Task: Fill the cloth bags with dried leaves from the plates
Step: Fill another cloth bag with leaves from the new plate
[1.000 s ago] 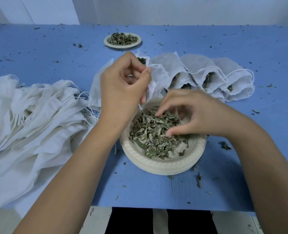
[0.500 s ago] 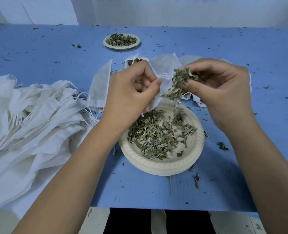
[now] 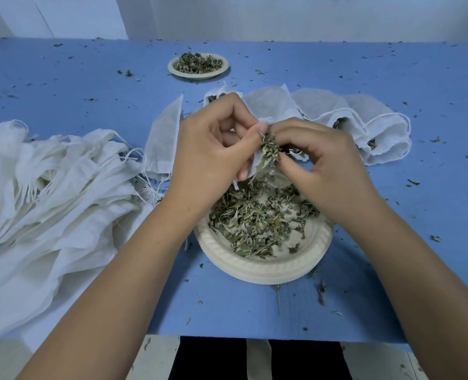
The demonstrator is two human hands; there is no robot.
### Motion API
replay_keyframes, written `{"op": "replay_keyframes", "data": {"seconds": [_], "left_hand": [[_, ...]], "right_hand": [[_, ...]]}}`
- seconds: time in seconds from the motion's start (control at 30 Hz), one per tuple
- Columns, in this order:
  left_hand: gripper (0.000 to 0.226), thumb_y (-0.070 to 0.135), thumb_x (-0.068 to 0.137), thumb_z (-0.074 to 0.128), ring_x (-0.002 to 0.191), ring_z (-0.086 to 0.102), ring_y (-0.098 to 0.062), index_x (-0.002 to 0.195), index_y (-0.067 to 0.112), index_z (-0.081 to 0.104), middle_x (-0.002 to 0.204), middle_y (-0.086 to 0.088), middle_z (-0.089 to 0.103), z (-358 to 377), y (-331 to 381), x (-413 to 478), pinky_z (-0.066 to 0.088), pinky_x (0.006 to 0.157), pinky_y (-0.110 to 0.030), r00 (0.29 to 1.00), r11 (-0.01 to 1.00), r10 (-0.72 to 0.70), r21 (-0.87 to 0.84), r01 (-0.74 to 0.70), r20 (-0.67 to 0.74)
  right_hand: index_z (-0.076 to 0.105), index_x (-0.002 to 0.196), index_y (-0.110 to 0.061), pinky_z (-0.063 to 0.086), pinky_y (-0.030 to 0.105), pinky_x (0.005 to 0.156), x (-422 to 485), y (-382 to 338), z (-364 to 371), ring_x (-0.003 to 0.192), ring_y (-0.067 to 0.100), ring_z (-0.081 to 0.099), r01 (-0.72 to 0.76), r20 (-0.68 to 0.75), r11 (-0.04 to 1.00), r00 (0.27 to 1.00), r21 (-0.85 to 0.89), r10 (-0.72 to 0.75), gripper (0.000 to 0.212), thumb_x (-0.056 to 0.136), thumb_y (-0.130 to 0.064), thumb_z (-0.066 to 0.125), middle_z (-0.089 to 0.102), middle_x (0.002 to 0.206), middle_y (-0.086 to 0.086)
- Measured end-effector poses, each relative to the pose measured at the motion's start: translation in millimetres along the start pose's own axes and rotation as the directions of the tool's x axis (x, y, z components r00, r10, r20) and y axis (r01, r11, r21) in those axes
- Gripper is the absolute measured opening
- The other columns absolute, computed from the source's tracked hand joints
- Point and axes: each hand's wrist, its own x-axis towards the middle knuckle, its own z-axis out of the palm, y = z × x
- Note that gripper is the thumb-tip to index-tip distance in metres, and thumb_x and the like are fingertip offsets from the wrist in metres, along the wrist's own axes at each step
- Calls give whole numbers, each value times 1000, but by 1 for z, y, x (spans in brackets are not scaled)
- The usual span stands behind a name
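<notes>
A cream paper plate [image 3: 263,266] holding dried green leaves [image 3: 257,218] sits on the blue table near its front edge. Above the plate's far rim my left hand [image 3: 213,152] pinches the mouth of a small white cloth bag [image 3: 253,167], most of it hidden behind my fingers. My right hand [image 3: 320,163] pinches a clump of dried leaves [image 3: 268,149] against that bag's mouth. A few leaves hang down toward the plate.
Several filled white bags [image 3: 364,124] lie in a row behind my hands. A heap of empty cloth bags [image 3: 49,193] covers the table's left side. A second plate of leaves [image 3: 198,65] stands farther back. Leaf crumbs dot the blue table [image 3: 433,78].
My right hand scooped a pinch of leaves from the plate, lifted it, then came left and down to the bag's mouth. My left hand kept hold of the bag.
</notes>
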Motion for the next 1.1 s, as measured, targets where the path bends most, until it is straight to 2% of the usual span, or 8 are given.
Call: {"op": "replay_keyframes", "data": {"seconds": [0.1, 0.2, 0.3, 0.43, 0.6, 0.73, 0.97, 1.1], "left_hand": [[17, 1, 91, 64, 32, 47, -8, 76, 5, 55, 50, 8, 55, -1, -1, 1, 37, 38, -16, 999, 1000, -24, 13, 24, -37], [19, 2, 91, 63, 32, 47, -7, 75, 6, 55, 50, 8, 55, -1, -1, 1, 36, 38, -16, 999, 1000, -24, 13, 24, -29], [21, 3, 90, 65, 32, 49, -8, 73, 4, 53, 50, 7, 56, 1, -1, 0, 36, 38, -16, 1000, 1000, -10, 23, 9, 19], [21, 3, 90, 65, 32, 48, -9, 74, 1, 53, 52, 5, 55, 1, -2, 0, 37, 38, -17, 1000, 1000, -13, 21, 13, 5], [22, 2, 89, 65, 32, 47, -8, 72, 9, 53, 51, 8, 55, 0, -3, 1, 36, 37, -17, 997, 999, -36, 36, 38, -64], [22, -1, 89, 62, 33, 49, -7, 72, 10, 53, 50, 6, 55, 2, -3, 0, 37, 37, -17, 999, 998, -41, 46, 42, -26], [19, 1, 90, 65, 33, 50, -8, 74, 3, 54, 51, 0, 53, 2, -3, 0, 37, 37, -17, 999, 998, -37, 57, 38, -31], [19, 2, 90, 66, 34, 51, -9, 75, -1, 55, 54, -4, 54, 2, -2, -2, 39, 39, -18, 1000, 998, -22, 56, 22, -2]], "right_hand": [[61, 104, -11, 49, 27, 89, 2, -1, -3, 103, 14, 59, -38, 27, 994, 999, 100, 36, 28, 82, 5, 59, 57, 107, 2], [53, 94, -19, 53, 25, 82, 1, -4, -1, 93, 13, 60, -88, -87, 967, 990, 240, 112, 29, 81, 6, 60, 54, 94, -3], [66, 85, -5, 53, 20, 72, -1, -4, 1, 78, 11, 62, -2, -191, 996, 981, 94, 20, 16, 78, 9, 62, 63, 82, 4], [73, 89, -2, 52, 26, 74, -1, -1, 0, 78, 18, 65, 50, -123, 996, 991, -76, -59, 15, 81, 3, 62, 71, 84, 8], [58, 103, -8, 48, 28, 75, 0, -5, -6, 89, 20, 58, 12, -59, 958, 998, 286, 5, 18, 86, -2, 58, 56, 101, 6], [61, 101, -6, 51, 31, 74, 0, -7, 1, 91, 19, 58, 101, -33, 982, 995, 158, -97, 27, 79, -4, 75, 53, 100, 2], [57, 97, -11, 52, 24, 83, 0, -11, -3, 90, 13, 65, -98, -149, 849, 968, 519, 203, 29, 78, 7, 70, 65, 91, 4], [64, 90, -11, 53, 25, 78, 0, -10, -5, 81, 16, 66, -118, -196, 890, 955, 441, 224, 21, 80, 7, 68, 67, 87, 7]]}}
